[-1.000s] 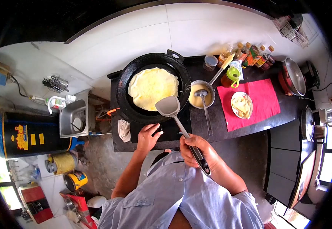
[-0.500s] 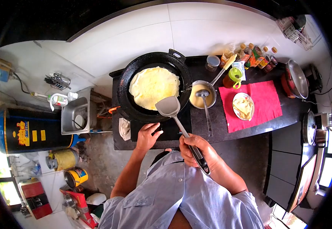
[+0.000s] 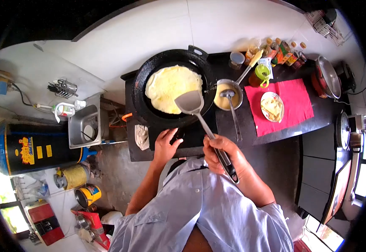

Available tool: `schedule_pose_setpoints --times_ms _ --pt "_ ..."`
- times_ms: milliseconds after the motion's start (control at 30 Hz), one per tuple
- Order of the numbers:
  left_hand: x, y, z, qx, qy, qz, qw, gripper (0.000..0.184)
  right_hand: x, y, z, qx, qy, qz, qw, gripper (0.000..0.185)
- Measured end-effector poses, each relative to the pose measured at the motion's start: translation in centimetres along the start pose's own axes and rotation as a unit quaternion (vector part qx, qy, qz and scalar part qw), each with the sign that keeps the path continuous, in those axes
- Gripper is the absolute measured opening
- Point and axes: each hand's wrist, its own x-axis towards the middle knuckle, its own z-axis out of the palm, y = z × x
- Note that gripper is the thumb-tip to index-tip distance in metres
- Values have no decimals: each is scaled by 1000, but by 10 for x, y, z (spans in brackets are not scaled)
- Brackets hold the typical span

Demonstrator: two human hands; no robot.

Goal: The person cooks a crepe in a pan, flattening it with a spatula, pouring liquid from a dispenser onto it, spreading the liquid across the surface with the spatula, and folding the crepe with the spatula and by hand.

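Right hand [image 3: 223, 154] wrapping round spatula [image 3: 205, 125] handle well behind blade [image 3: 189, 102], likely sparing fingers heat. Pancake [image 3: 170, 86] lying in wok [image 3: 140, 92] beyond grip, blade overlapping, contact unclear. Left hand [image 3: 165, 145] sitting left of grip by hob [image 3: 193, 140], fingers parted, apparently empty.

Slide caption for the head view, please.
Right hand holding a spatula, pancake in the black wok, batter saucepan alongside.

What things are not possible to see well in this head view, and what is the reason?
All in the head view:
- Pancake underside: hidden against the black pan.
- Pancake's lower right edge: covered by the spatula.
- Part of the spatula handle: wrapped by the right hand.
- Left hand: overhead angle hides its palm.
- Bottle label: too small to read.
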Motion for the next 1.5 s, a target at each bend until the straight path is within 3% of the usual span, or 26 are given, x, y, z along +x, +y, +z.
schedule_pose_setpoints --times_ms 100,300,700,1000,1267,1400,1500 --pt "-6 0 -8 -55 14 -36 998 54 5 9 -2 22 -16 -19 999 21" --pt "-7 -12 -20 -94 -16 -50 994 52 17 23 12 20 -5 -62 998 22" --pt "16 -22 -16 -74 -70 69 992 48 19 50 30 25 47 -112 992 21" --pt "18 -20 -17 -76 -108 60 989 51 16 52 32 19 57 -138 989 23" --pt "14 -16 -27 -70 -79 73 992 51 16 49 31 8 55 -135 989 22" --pt "0 -13 -47 -143 -121 -44 981 46 16 42 33 21 58 -103 993 22" --pt "-7 -8 -66 -163 -74 -42 983 39 18 40 38 31 69 -57 996 25"
